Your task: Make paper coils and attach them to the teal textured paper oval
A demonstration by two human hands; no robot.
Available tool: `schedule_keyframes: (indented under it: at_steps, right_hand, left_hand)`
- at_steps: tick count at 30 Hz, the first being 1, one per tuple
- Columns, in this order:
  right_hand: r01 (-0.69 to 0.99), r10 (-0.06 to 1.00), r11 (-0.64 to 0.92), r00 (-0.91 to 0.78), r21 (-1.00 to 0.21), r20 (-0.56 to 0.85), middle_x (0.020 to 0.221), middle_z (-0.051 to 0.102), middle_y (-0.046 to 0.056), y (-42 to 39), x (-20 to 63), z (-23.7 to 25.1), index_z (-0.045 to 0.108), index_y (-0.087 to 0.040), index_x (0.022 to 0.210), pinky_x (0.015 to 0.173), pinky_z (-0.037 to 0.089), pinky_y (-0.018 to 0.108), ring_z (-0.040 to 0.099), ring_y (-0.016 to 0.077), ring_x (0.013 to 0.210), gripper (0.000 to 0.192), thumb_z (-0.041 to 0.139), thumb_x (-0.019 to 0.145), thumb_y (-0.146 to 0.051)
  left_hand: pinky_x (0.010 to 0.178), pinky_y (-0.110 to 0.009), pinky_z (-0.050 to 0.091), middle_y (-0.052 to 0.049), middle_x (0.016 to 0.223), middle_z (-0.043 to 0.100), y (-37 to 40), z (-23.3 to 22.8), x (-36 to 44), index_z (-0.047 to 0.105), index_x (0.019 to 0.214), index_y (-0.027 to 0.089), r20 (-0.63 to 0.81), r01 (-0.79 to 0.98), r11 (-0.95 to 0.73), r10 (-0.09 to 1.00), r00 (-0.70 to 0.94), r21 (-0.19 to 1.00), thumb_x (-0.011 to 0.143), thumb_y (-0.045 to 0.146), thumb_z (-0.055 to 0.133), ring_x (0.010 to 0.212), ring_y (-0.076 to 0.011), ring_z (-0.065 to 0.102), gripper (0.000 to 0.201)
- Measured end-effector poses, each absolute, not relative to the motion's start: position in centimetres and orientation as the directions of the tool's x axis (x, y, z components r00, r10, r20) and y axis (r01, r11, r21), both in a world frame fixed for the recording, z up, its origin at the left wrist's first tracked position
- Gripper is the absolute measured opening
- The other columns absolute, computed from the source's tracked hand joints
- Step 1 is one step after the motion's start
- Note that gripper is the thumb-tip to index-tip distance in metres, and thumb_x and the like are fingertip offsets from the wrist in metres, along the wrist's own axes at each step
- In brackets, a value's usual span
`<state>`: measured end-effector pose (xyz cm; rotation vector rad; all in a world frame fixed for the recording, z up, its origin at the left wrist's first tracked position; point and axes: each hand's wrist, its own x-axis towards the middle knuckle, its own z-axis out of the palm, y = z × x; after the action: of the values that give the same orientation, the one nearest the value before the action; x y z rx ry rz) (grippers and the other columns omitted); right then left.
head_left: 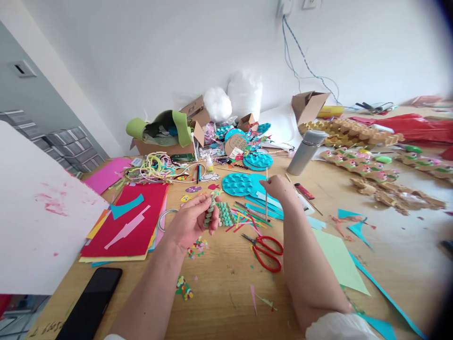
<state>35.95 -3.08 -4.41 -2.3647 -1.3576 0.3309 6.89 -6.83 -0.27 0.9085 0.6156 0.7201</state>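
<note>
A green paper spiral (210, 213) was pinched by the left hand (191, 222); a thin stick (266, 193) was held upright in the closed right hand (281, 188), probably for rolling.

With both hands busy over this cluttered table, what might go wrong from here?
1. The thin stick held upright in the right hand could snag or crush the teal dimpled paper discs just behind it.
2. The red scissors lie open right beside the right forearm; a sideways slide may nick it or knock them.
3. The folded green paper piece in the left hand looks loosely pinched and might unfold or drop among the scraps.
</note>
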Motion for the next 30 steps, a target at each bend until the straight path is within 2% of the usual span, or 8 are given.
schedule_keyframes:
  at_steps: [5, 9, 12, 14, 15, 18, 22, 30]
  right_hand:
    - [0.807, 0.854, -0.518, 0.508, -0.285, -0.114, 0.105, 0.069, 0.026, -2.7, 35.8, -5.9, 0.072, -0.009, 0.090, 0.079, 0.047, 0.043, 0.065, 0.0376, 0.101, 0.025, 0.062, 0.082, -0.030]
    - [0.855, 0.897, -0.441, 0.428, -0.273, -0.110, 0.098, 0.070, 0.023, -2.8, 34.6, -4.5, 0.072, -0.009, 0.087, 0.075, 0.047, 0.039, 0.065, 0.0337, 0.096, 0.031, 0.060, 0.086, -0.038]
    - [0.873, 0.973, -0.229, 0.210, -0.432, -0.092, 0.078, 0.070, 0.008, -3.5, 32.0, -2.4, 0.071, -0.016, 0.079, 0.064, 0.044, 0.028, 0.064, 0.0206, 0.075, 0.047, 0.051, 0.088, -0.058]
    - [0.588, 0.993, 0.061, -0.121, -0.806, -0.014, 0.073, 0.067, 0.004, -4.4, 29.7, -1.1, 0.071, -0.015, 0.081, 0.057, 0.042, 0.026, 0.059, 0.0161, 0.065, 0.052, 0.055, 0.082, -0.064]
    - [0.402, 0.971, 0.121, -0.240, -0.908, 0.023, 0.072, 0.067, 0.004, -4.8, 28.5, -0.6, 0.071, -0.015, 0.081, 0.057, 0.043, 0.027, 0.058, 0.0151, 0.063, 0.052, 0.060, 0.079, -0.065]
    - [0.001, 0.829, 0.100, -0.552, -0.995, 0.083, 0.066, 0.065, 0.003, -5.8, 25.4, 0.1, 0.066, -0.015, 0.071, 0.064, 0.048, 0.030, 0.063, 0.0163, 0.064, 0.041, 0.067, 0.079, -0.055]
    - [-0.194, 0.878, 0.026, -0.464, -0.981, 0.115, 0.049, 0.051, -0.006, -5.9, 23.9, -0.2, 0.069, -0.015, 0.075, 0.054, 0.046, 0.028, 0.056, 0.0128, 0.049, 0.030, 0.078, 0.072, -0.044]
    - [-0.103, 0.989, 0.088, -0.109, -0.991, 0.099, 0.057, 0.059, -0.003, -5.2, 25.7, -0.1, 0.073, -0.017, 0.071, 0.050, 0.034, 0.024, 0.044, 0.0082, 0.051, 0.030, 0.084, 0.061, -0.044]
  left_hand:
    - [0.059, -0.026, 0.053, -0.005, 0.075, 0.068, -6.8, -0.2, 6.9, 0.057, 0.101, 0.012, -0.145, -0.363, 0.449, 0.768, 0.623, 0.817, 0.079, 0.017, 0.066, 0.062, -0.0155, 0.067, 0.024]
    - [0.061, -0.029, 0.054, -0.007, 0.076, 0.070, -6.5, -0.7, 6.9, 0.053, 0.102, 0.013, -0.112, -0.389, 0.404, 0.799, 0.591, 0.828, 0.080, 0.017, 0.066, 0.063, -0.0177, 0.068, 0.026]
    - [0.059, -0.029, 0.053, -0.007, 0.076, 0.071, -6.3, -0.9, 6.9, 0.050, 0.110, 0.014, -0.096, -0.396, 0.376, 0.816, 0.571, 0.838, 0.080, 0.019, 0.067, 0.061, -0.0179, 0.068, 0.035]
    - [0.059, -0.028, 0.052, -0.007, 0.076, 0.071, -6.4, -0.9, 6.9, 0.049, 0.117, 0.014, -0.090, -0.393, 0.363, 0.821, 0.564, 0.845, 0.079, 0.020, 0.068, 0.062, -0.0176, 0.068, 0.043]
    - [0.058, -0.028, 0.052, -0.007, 0.076, 0.072, -6.4, -0.9, 6.9, 0.048, 0.119, 0.013, -0.089, -0.390, 0.357, 0.824, 0.560, 0.849, 0.079, 0.021, 0.069, 0.061, -0.0175, 0.068, 0.046]
    - [0.057, -0.027, 0.052, -0.007, 0.074, 0.072, -6.6, -0.8, 7.0, 0.047, 0.123, 0.013, -0.088, -0.384, 0.337, 0.838, 0.539, 0.859, 0.077, 0.023, 0.072, 0.062, -0.0188, 0.069, 0.053]
    - [0.058, -0.030, 0.054, -0.007, 0.075, 0.073, -6.7, -0.5, 7.1, 0.048, 0.125, 0.014, -0.099, -0.362, 0.327, 0.845, 0.525, 0.873, 0.076, 0.028, 0.072, 0.063, -0.0204, 0.070, 0.056]
    - [0.068, -0.032, 0.057, -0.009, 0.082, 0.074, -6.6, 0.1, 6.8, 0.057, 0.113, 0.013, -0.095, -0.316, 0.228, 0.917, 0.387, 0.921, 0.071, 0.027, 0.079, 0.071, -0.0215, 0.073, 0.050]
